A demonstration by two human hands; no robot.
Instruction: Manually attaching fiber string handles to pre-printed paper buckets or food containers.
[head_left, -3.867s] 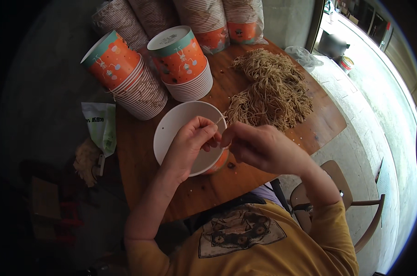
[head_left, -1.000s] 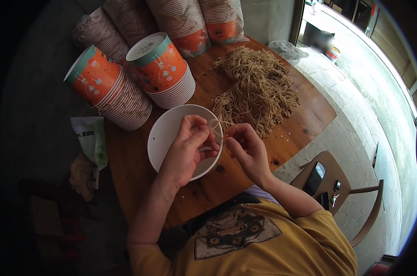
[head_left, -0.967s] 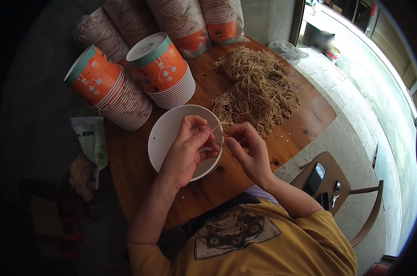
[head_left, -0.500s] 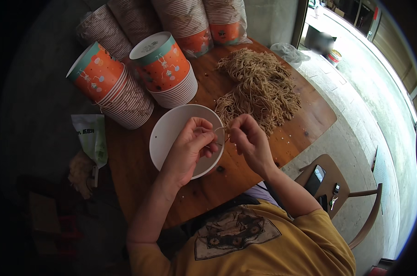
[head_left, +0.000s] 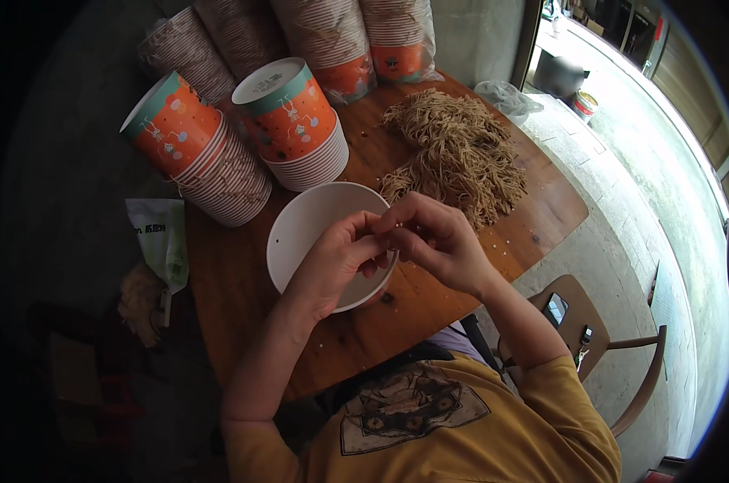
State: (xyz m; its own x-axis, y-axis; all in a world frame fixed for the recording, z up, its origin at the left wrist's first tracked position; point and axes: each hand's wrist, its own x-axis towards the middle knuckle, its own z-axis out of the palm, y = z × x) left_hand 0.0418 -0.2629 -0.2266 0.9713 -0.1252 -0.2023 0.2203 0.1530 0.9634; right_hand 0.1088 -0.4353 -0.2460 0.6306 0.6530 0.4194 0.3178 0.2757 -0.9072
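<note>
I see the left hand (head_left: pixel 338 256) and right hand (head_left: pixel 449 245) meet, fingers (head_left: pixel 409 209) bent close but I can't tell how tight or on what, bowl (head_left: pixel 304 224) under them, strands (head_left: pixel 465 153) just past them, so it looks like fiddly picking that needs gentle pinching.

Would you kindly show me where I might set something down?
The table is mostly bare between the white bowl and the table's near edge, and right of the tan strands; tub stacks crowd its far left.
</note>
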